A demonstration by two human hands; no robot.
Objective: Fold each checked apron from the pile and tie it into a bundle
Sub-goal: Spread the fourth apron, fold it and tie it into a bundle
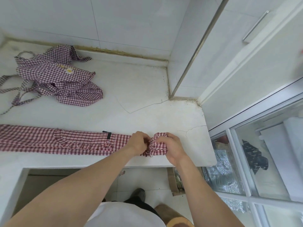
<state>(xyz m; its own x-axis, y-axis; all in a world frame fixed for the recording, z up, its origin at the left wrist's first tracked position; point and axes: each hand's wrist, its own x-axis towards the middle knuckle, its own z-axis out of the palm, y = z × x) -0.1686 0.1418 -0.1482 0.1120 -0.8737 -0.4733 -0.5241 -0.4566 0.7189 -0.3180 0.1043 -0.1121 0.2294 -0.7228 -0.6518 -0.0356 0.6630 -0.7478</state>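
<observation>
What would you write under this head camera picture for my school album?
Both hands, left hand and right hand, roll up a red checked apron beside the purple apron pile.

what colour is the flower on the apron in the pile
White with a yellow centre, on the flower; head view.

The red checked apron (54, 140) is cut off at the left edge; its rolled end is partly covered by the right hand (172, 148).
</observation>
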